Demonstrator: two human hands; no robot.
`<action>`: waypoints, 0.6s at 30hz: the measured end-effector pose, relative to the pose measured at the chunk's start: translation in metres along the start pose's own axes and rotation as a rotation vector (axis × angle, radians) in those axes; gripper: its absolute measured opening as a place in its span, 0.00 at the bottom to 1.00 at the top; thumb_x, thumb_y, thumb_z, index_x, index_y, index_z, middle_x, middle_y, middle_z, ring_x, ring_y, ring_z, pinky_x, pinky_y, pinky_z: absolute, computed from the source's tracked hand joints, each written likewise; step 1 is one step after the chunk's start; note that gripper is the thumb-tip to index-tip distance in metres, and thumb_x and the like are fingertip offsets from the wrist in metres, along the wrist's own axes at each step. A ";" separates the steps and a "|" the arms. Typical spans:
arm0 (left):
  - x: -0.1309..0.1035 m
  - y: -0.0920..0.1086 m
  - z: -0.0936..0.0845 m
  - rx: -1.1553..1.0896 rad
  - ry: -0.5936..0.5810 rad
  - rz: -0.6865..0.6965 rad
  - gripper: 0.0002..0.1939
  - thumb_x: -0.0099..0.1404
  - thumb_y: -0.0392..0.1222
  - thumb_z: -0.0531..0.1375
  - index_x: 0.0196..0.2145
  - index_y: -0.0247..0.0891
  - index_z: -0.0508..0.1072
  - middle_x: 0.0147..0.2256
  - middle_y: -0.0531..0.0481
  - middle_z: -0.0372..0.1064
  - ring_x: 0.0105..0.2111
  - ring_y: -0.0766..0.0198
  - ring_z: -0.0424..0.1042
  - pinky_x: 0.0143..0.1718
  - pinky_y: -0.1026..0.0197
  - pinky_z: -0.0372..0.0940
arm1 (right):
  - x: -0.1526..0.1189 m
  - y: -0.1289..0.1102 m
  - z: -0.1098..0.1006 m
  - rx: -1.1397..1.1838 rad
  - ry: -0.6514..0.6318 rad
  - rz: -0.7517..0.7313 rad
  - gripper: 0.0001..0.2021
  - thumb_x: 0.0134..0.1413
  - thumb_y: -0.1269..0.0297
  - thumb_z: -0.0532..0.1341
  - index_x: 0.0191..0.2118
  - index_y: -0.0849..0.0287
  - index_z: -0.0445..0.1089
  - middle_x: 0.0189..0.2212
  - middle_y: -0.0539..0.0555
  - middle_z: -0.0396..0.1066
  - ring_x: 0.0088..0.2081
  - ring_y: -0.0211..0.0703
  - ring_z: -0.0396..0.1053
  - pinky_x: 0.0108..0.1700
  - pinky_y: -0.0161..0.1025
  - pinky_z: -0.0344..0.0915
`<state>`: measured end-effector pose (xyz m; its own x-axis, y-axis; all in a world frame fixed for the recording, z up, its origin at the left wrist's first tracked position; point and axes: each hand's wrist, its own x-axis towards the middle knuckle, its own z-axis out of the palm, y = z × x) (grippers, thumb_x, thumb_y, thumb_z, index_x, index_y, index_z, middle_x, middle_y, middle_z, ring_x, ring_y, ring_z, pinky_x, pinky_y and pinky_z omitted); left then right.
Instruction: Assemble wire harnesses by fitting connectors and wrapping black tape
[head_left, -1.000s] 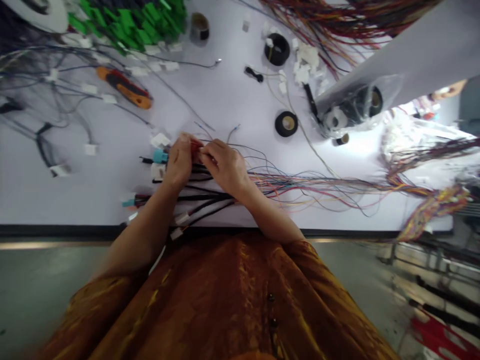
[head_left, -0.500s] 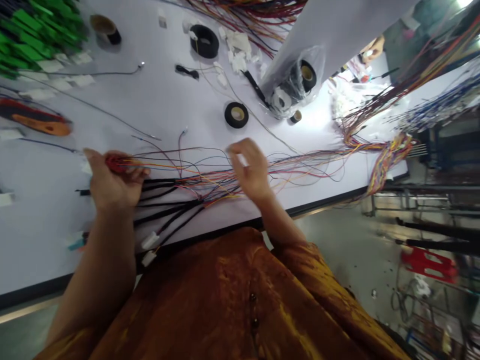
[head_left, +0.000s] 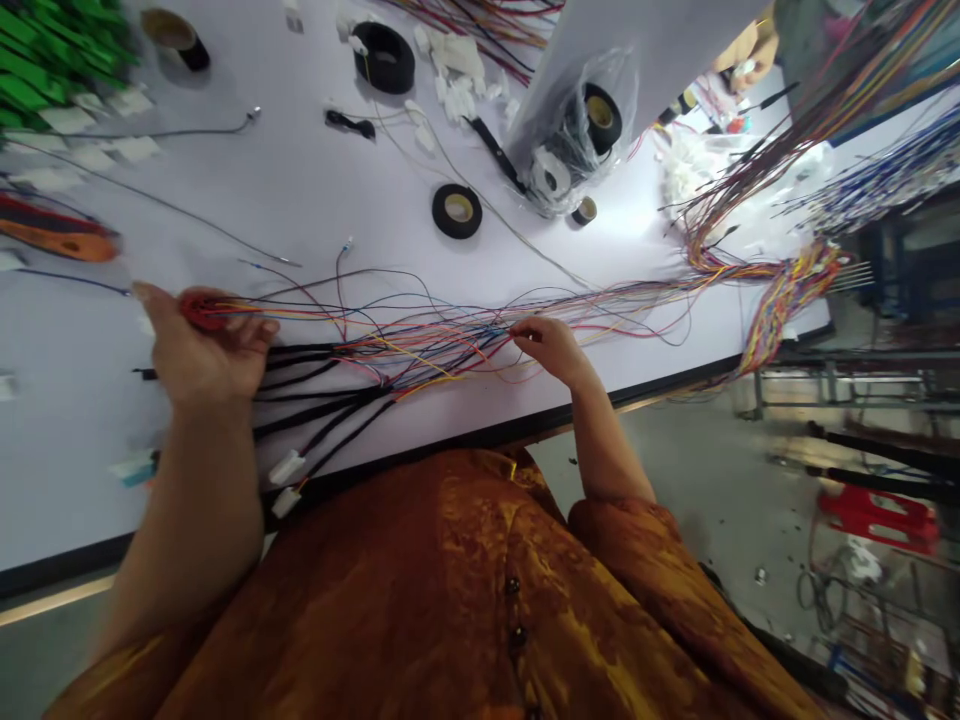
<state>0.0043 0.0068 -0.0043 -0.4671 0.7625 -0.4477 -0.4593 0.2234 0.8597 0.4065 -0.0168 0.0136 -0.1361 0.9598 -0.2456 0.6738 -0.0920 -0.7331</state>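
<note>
My left hand point(head_left: 202, 350) curls around a red connector point(head_left: 204, 310) at the left of the table, thumb pointing outward. Thin coloured wires point(head_left: 420, 335) run from it to the right across the tabletop. Over these wires, my right hand point(head_left: 551, 348) has its fingertips pinched together on a wire; which strand it is I cannot make out. Black-sleeved branches point(head_left: 322, 405) of the harness lie just right of my left wrist, and two of them end in white connectors point(head_left: 286, 467) by the table's front edge.
Black tape rolls point(head_left: 457, 211) lie behind the wires. A plastic bag point(head_left: 577, 150) with tape leans by a white post. Orange-handled pliers point(head_left: 67, 235) and green pieces point(head_left: 64, 65) sit at left. At far right are hanging wire bundles point(head_left: 795, 290) and another person's hand point(head_left: 750, 55).
My right hand has moved right and lowered to the wires, its fingers closing from a loose curve into a pinch. My left hand still holds the red connector. The whole view has shifted slightly.
</note>
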 end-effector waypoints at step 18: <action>-0.001 0.003 -0.001 0.028 0.012 -0.012 0.29 0.75 0.65 0.41 0.28 0.40 0.60 0.16 0.59 0.52 0.18 0.70 0.56 0.28 0.63 0.66 | -0.012 0.005 -0.012 0.102 0.018 -0.002 0.14 0.55 0.51 0.66 0.29 0.58 0.76 0.24 0.50 0.68 0.28 0.37 0.61 0.33 0.38 0.58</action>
<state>0.0029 0.0059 -0.0018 -0.4707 0.7522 -0.4611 -0.4439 0.2497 0.8606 0.4203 -0.0260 0.0207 -0.1241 0.9645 -0.2332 0.5960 -0.1154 -0.7946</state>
